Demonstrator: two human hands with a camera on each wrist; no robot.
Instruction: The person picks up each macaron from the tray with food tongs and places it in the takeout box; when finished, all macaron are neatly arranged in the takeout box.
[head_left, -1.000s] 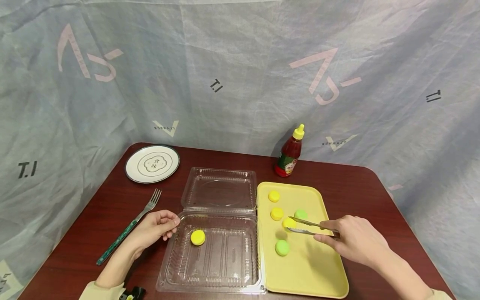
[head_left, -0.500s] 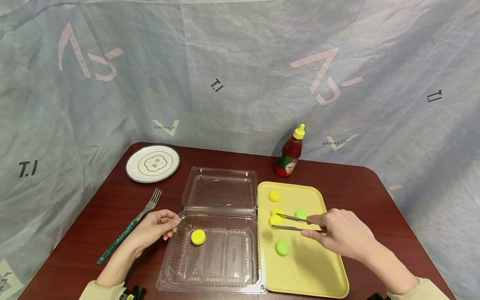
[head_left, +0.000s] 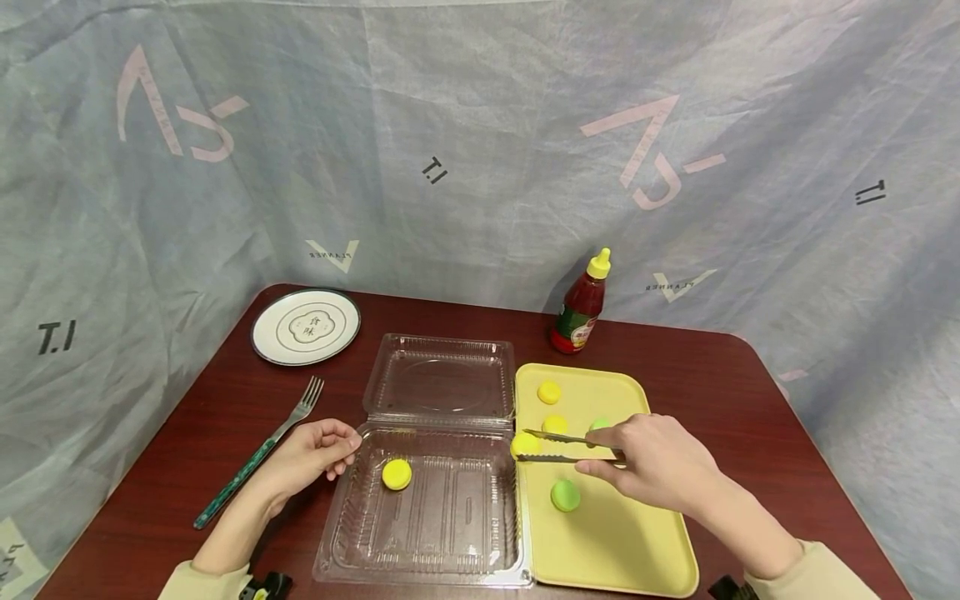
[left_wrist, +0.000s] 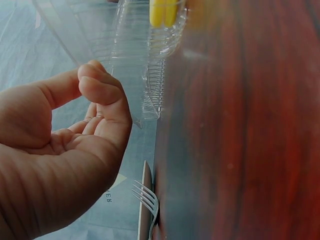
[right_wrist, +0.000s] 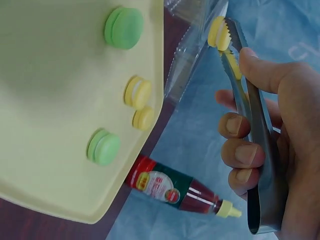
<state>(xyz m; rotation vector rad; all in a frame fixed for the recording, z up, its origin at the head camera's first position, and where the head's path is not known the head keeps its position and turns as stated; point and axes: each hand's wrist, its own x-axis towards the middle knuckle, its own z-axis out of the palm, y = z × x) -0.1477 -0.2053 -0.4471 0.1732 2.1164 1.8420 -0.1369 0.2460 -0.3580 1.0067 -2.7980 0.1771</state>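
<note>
My right hand (head_left: 663, 462) grips metal tongs (right_wrist: 257, 145). Their serrated tips pinch a yellow macaron (right_wrist: 218, 34), held above the tray's left edge beside the clear container. On the yellow tray (head_left: 622, 542) lie two yellow macarons (head_left: 549, 392) and two green macarons (head_left: 566, 496), one partly covered by my right hand in the head view. My left hand (head_left: 311, 454) pinches the rim of the hinged clear plastic container (head_left: 427, 542) near its left hinge corner, thumb against forefinger. Inside the container's base sits one yellow macaron (head_left: 397, 474); its lid (head_left: 438, 379) lies folded back.
A fork (head_left: 258, 458) with a green handle lies left of my left hand. Behind it is a white plate (head_left: 306, 327) with a dark rim. A red sauce bottle (head_left: 579, 308) with a yellow cap stands behind the tray. Grey cloth (head_left: 480, 167) hangs behind the table.
My right hand has moved left with the tongs, carrying the yellow macaron from the tray's middle to its left edge. My left hand stays in place.
</note>
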